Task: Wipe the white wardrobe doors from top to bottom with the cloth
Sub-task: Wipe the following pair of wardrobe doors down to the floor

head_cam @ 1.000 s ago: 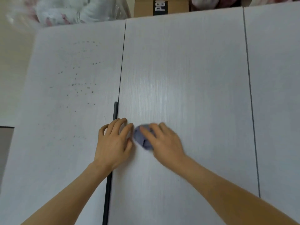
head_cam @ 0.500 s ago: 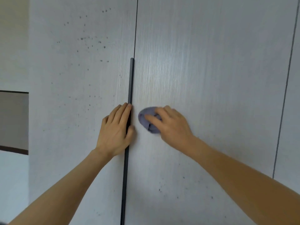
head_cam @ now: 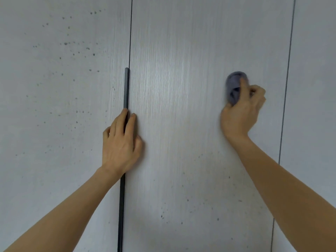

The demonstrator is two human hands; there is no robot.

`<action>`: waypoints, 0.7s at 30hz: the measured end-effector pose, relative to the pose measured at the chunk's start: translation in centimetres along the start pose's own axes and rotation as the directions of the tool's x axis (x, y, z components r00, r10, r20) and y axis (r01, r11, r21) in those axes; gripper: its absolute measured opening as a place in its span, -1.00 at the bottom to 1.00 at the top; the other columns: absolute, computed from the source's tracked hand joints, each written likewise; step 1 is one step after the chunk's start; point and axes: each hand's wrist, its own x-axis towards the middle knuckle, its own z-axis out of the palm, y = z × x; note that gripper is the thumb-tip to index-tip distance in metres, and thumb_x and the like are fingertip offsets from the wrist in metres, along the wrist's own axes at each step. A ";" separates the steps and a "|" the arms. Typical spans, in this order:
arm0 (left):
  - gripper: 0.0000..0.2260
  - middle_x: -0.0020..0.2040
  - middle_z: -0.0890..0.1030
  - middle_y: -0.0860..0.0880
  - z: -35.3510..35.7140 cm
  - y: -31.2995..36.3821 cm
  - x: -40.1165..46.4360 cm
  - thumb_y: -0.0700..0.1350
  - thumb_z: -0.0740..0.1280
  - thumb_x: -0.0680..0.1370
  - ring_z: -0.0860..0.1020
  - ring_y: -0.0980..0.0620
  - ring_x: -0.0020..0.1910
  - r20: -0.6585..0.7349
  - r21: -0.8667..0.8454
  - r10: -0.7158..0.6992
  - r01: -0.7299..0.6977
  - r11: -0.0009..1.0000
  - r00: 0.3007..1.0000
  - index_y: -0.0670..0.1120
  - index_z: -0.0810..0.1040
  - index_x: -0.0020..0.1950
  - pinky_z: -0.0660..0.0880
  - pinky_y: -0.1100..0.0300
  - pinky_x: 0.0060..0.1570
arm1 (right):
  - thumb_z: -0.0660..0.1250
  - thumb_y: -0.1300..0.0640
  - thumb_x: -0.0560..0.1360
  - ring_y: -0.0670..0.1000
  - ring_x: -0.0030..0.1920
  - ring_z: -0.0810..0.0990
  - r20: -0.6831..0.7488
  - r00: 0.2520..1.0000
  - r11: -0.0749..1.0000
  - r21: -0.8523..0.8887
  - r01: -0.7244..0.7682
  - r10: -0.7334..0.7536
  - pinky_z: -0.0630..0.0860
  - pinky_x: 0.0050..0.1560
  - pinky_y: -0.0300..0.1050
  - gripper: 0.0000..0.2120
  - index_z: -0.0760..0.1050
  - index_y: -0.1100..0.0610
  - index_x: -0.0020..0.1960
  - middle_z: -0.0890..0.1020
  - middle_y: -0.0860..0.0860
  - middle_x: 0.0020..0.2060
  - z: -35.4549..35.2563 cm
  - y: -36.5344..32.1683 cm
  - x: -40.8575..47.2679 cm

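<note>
I'm gripping the balled cloth [head_cam: 234, 88] in my right hand [head_cam: 240, 113], pressing it on the middle door [head_cam: 181, 106] near its rt seam; specks lying below, twd bottom. Left hand [head_cam: 121, 142], fingers straight, is bracing flat over the black handle [head_cam: 126, 88].

A single head-worn view is given, faced straight at the wardrobe doors [head_cam: 181, 88] from close range; both forearms are seen entering from the lower frame corners.
</note>
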 end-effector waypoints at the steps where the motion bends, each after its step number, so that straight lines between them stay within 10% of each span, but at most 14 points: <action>1: -0.50 0.43 0.29 -0.23 0.1 0.0 -0.1 -0.06 0.07 0.47 0.30 -0.14 0.33 -0.002 -0.003 0.002 -0.002 1.000 1.000 -0.22 0.35 0.37 0.35 -0.16 0.15 | 0.26 0.45 0.37 0.23 0.12 0.41 0.045 0.995 0.996 0.012 0.093 -0.093 0.36 -0.13 -0.11 -0.42 0.39 0.17 0.37 0.43 0.24 0.17 0.6 -0.6 -0.9; 4: -0.50 0.45 0.28 -0.21 0.4 0.0 -0.1 -0.07 0.07 0.47 0.30 -0.16 0.35 -0.008 -0.003 0.009 -0.009 1.000 1.000 -0.21 0.35 0.38 0.35 -0.17 0.15 | 0.22 0.43 0.30 0.21 -0.04 0.46 0.190 0.849 0.870 0.077 0.488 -0.493 0.50 -0.21 -0.04 -0.46 0.47 0.18 0.26 0.44 0.16 0.11 1.9 -1.3 -5.9; 9: -0.49 0.45 0.28 -0.20 0.3 0.2 -0.7 -0.09 0.09 0.46 0.28 -0.17 0.39 -0.002 0.010 0.009 -0.009 1.000 1.000 -0.20 0.33 0.40 0.31 -0.17 0.18 | 0.41 0.36 0.26 0.07 -0.06 0.41 0.400 0.309 0.422 0.236 0.875 -0.863 0.44 -0.15 -0.05 -0.45 0.41 0.11 0.20 0.55 0.07 0.07 0.3 1.4 -11.9; 11: -0.50 0.43 0.31 -0.22 0.2 0.1 -1.5 -0.09 0.09 0.46 0.26 -0.17 0.41 0.002 0.051 0.049 -0.049 0.997 0.999 -0.21 0.34 0.39 0.29 -0.16 0.21 | 0.41 0.38 0.27 0.07 -0.06 0.41 0.373 0.377 0.465 0.182 0.866 -0.848 0.42 -0.14 -0.05 -0.45 0.39 0.09 0.21 0.52 0.07 0.08 -0.5 2.8 -10.9; 15: -0.52 0.42 0.33 -0.24 0.7 0.2 -3.9 -0.07 0.09 0.49 0.23 -0.20 0.42 0.037 0.115 0.160 -0.164 0.980 0.986 -0.21 0.38 0.38 0.22 -0.19 0.28 | 0.19 0.38 0.35 0.10 -0.03 0.37 0.136 0.835 0.844 0.015 0.536 -0.533 0.46 -0.19 -0.08 -0.50 0.40 0.10 0.26 0.36 0.08 0.10 -2.4 5.6 -8.2; 17: -0.53 0.41 0.35 -0.23 1.2 0.9 -5.3 -0.07 0.10 0.50 0.25 -0.20 0.41 0.069 0.132 0.225 -0.233 0.963 0.972 -0.19 0.39 0.38 0.19 -0.18 0.30 | 0.13 0.33 0.37 0.10 0.00 0.34 0.080 0.934 0.938 0.027 0.346 -0.347 0.41 -0.12 -0.09 -0.51 0.39 0.09 0.28 0.34 0.08 0.10 -2.9 6.2 -9.4; 19: -0.54 0.40 0.36 -0.22 1.7 1.9 -6.3 -0.07 0.10 0.51 0.26 -0.20 0.40 0.105 0.126 0.288 -0.299 0.946 0.952 -0.16 0.40 0.38 0.17 -0.17 0.31 | 0.19 0.35 0.36 0.11 0.00 0.35 0.154 0.884 0.897 0.051 0.440 -0.442 0.45 -0.10 -0.02 -0.51 0.38 0.06 0.26 0.35 0.07 0.12 -3.1 6.7 -12.4; 21: -0.56 0.40 0.37 -0.21 2.3 3.3 -7.0 -0.07 0.10 0.51 0.28 -0.21 0.40 0.133 0.102 0.341 -0.355 0.929 0.931 -0.13 0.42 0.37 0.17 -0.16 0.31 | 0.24 0.35 0.35 0.09 -0.01 0.39 0.327 0.624 0.685 0.114 0.719 -0.710 0.46 -0.08 0.00 -0.52 0.39 0.02 0.22 0.38 0.04 0.12 -4.1 7.9 -15.5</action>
